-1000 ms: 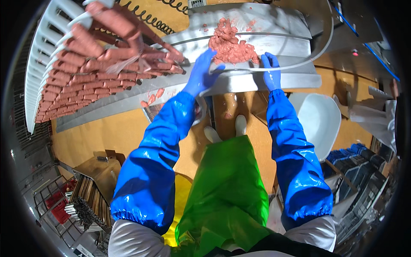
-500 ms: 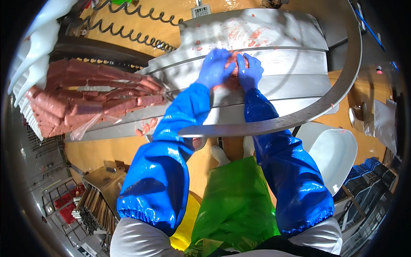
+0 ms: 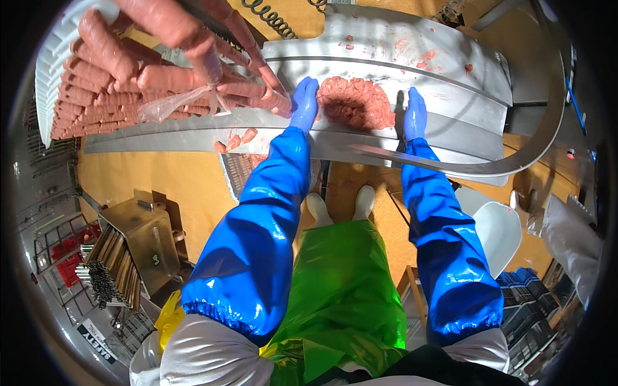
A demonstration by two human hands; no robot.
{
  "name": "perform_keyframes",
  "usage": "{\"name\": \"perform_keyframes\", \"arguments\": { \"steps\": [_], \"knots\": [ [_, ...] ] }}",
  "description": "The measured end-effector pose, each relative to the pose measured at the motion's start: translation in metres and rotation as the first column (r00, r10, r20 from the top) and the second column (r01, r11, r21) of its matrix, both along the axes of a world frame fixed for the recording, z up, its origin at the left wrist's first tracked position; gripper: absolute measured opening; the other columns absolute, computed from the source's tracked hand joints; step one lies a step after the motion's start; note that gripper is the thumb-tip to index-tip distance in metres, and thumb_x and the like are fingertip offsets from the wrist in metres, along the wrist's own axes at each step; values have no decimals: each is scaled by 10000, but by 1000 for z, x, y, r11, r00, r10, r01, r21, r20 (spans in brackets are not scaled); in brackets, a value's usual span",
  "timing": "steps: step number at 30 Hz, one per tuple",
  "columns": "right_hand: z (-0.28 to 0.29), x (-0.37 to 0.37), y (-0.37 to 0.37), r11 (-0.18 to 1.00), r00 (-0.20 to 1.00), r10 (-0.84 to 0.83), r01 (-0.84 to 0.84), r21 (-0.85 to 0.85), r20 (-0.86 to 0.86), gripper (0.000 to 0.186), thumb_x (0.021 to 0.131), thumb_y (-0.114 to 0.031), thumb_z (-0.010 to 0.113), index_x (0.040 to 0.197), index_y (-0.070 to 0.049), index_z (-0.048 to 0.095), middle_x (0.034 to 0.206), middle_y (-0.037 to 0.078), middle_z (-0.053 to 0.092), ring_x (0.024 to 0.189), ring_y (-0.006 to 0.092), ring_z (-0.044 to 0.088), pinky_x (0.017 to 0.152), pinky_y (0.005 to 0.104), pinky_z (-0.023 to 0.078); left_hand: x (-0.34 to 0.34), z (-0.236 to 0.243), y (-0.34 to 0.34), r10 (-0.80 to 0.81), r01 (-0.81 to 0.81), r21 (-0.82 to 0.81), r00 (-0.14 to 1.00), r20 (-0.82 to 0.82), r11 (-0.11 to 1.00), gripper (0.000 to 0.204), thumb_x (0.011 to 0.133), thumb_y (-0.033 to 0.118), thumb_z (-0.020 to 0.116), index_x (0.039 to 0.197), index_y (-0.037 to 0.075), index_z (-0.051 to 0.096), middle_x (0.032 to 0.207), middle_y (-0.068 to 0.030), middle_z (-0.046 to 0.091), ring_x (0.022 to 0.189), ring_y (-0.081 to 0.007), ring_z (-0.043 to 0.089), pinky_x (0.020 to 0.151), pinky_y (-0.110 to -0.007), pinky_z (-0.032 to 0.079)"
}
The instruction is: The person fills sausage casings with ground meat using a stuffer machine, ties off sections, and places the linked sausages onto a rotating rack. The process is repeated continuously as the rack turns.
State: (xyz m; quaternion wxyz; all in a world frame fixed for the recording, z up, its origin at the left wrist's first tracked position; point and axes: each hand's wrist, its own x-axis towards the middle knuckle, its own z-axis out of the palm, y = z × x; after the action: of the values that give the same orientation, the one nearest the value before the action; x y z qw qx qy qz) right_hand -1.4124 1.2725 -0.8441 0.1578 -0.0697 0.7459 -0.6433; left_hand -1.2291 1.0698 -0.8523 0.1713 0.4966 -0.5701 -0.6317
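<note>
A mound of raw ground meat (image 3: 356,103) lies on the stepped steel work surface (image 3: 450,122). My left hand (image 3: 304,104), in a blue glove, is beside the mound's left edge; I cannot tell whether it touches. On the other side my gloved right hand (image 3: 415,114) stands on edge, with a strip of bare steel between it and the meat. Both hands have their fingers stretched out and hold nothing. Linked sausages (image 3: 174,77) hang in rows to the left, the nearest loops close to my left hand.
A curved metal rail (image 3: 476,168) arcs around the right side above my right forearm. Small meat pieces (image 3: 235,140) lie near the front left edge. A white tub (image 3: 499,235) stands at lower right, a metal cart with rods (image 3: 145,238) at lower left.
Both hands were together on the meat and have let go, moving apart to either side. The meat now shows as a wide mound. The view has shifted, and the sausages appear larger.
</note>
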Motion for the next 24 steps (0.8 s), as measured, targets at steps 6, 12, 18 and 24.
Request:
{"name": "perform_keyframes", "arguments": {
  "steps": [6,12,18,24],
  "knots": [
    [-15,47,-69,965,974,149,-105,-238,174,471,929,-343,582,1204,39,584,1224,155,603,1149,241,550,1023,340,392,-41,-52,19,-219,36,-598,947,-236,801,361,976,349,449,1114,46,590,1060,-89,608,961,-209,593,890,-342,463],
    [14,68,-87,638,507,599,166,-752,620,501,974,-378,464,1327,-23,495,1310,132,551,1173,266,545,1039,366,406,-43,-13,25,102,62,217,737,-668,974,343,969,273,473,1191,30,572,1194,-97,575,1112,-221,534,993,-348,398],
    [5,36,-94,689,956,275,-122,-714,101,288,940,-357,491,999,-88,573,1019,62,600,976,218,597,895,389,484,-6,107,78,116,-248,-321,918,-378,914,398,999,297,456,1266,8,523,1196,-84,551,1100,-194,502,945,-275,378],
    [101,58,-74,944,713,329,-232,234,-620,254,897,-330,531,965,-91,583,964,77,597,897,261,581,789,399,460,-4,71,116,739,382,808,350,-576,449,823,928,670,252,1408,15,385,1487,-128,374,1368,-275,360,1161,-412,220]
  ]
}}
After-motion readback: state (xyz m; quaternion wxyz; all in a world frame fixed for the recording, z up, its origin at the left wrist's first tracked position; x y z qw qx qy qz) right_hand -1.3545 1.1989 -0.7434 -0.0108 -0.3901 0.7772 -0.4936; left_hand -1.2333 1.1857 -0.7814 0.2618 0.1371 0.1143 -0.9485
